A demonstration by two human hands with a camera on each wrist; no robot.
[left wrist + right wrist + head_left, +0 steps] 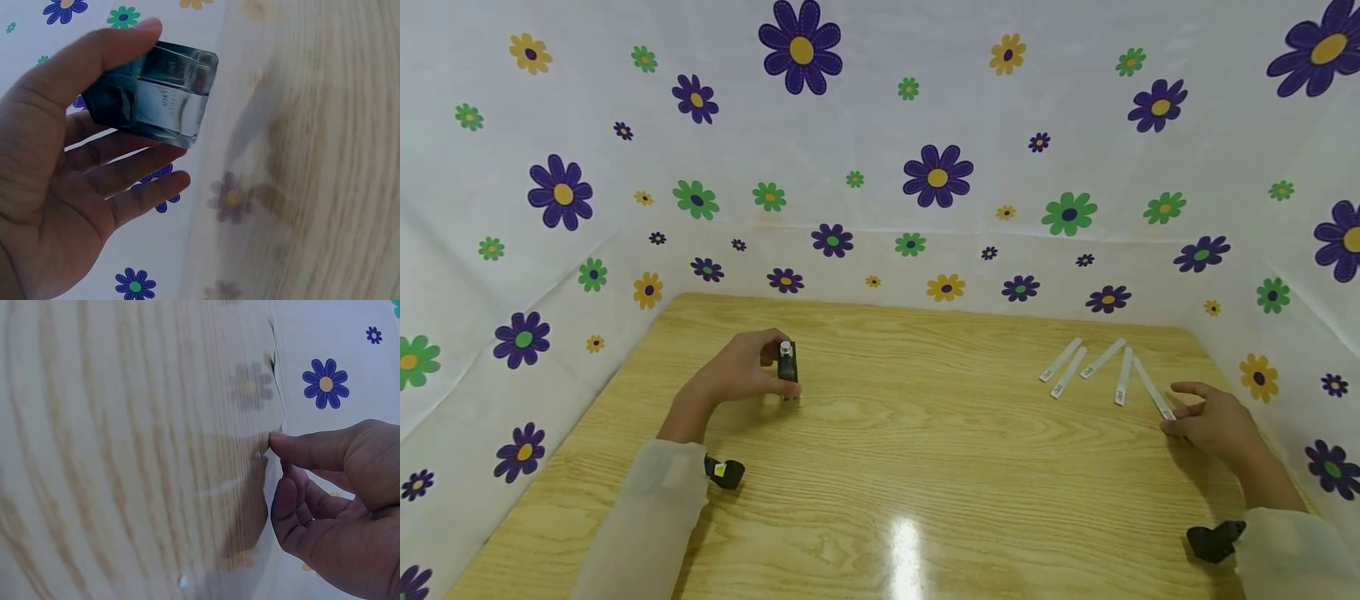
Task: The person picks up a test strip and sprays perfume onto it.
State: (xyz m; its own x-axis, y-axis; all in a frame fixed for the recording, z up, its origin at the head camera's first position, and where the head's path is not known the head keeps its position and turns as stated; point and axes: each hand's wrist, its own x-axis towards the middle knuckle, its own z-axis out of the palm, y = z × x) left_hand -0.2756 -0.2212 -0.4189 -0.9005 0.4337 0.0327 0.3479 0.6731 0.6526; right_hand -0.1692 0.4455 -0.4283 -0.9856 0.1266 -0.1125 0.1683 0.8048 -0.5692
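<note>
My left hand (741, 367) grips a dark glass perfume bottle (787, 363) with a silver top, at the left of the table. In the left wrist view, thumb and fingers hold the bluish perfume bottle (165, 97) by its sides, its base a little off the wood. At the right, my right hand (1217, 425) pinches the near end of a white paper strip (1152, 387) between thumb and finger. Seen from the right wrist, that strip is a thin edge above the thumb of the right hand (350, 500).
Several more white paper strips (1123, 377) with small printed ends lie beside the held one. The wood-grain table (925, 433) ends at a white flowered sheet (880, 108) behind and along both sides. Each wrist carries a black camera (726, 474).
</note>
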